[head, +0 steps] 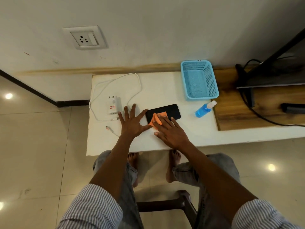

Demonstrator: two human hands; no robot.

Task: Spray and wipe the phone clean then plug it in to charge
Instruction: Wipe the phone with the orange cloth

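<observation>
right hand (171, 132) flat, pressing orange cloth (156, 120) on black phone (166, 112) at frame centre, left hand (130, 124) splayed wide on white bench (165, 91), fingertip at phone's edge

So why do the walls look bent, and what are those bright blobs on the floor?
Head view: the wide-angle lens bows straight lines, so the table edges and the wall skirting curve toward the frame's borders. The white blobs are glare from lamps mirrored in the glossy floor tiles. Light is soft and dim; the hands cast only faint shadows. The left hand and right hand look slightly soft.
</observation>
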